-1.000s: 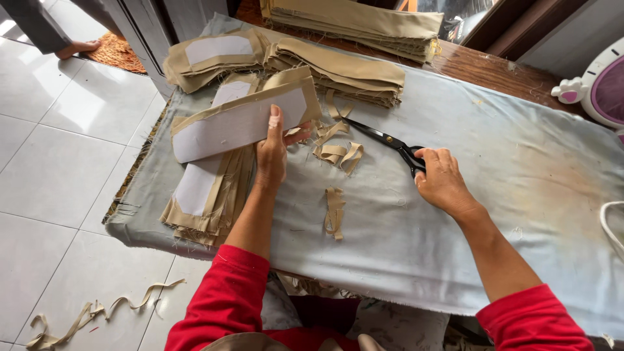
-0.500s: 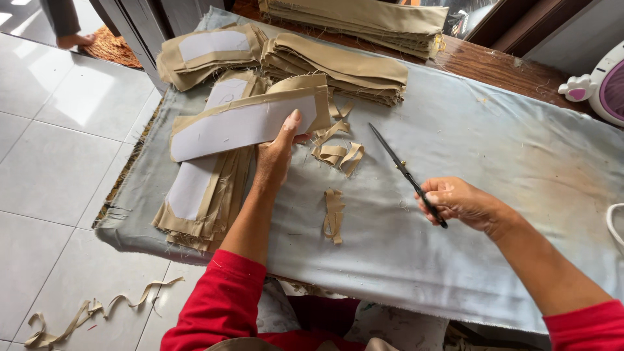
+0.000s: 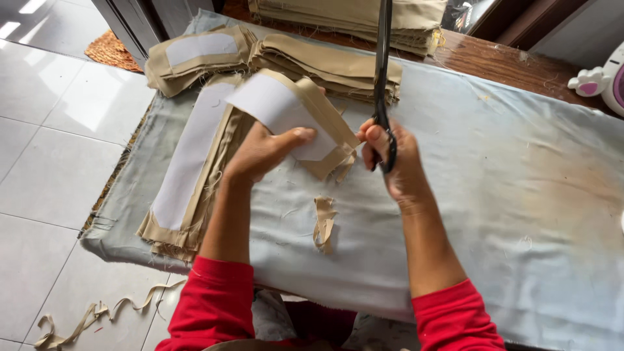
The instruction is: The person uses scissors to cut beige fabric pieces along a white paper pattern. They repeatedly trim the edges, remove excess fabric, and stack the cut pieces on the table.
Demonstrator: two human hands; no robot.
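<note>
Since the earlier frame, black scissors (image 3: 382,78) had been raised upright, gripped by the right hand (image 3: 396,162). Just beside it, a tan fabric piece with white lining (image 3: 286,110) was clamped in the left hand (image 3: 263,153), above a scrap (image 3: 323,223).

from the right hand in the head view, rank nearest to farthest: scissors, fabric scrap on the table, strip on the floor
1. Scissors: held in the right hand, blades pointing away from the person.
2. Fabric scrap: on the table cloth, just below and left of that hand.
3. Strip: on the tiled floor, far down at the left, off the table.
</note>
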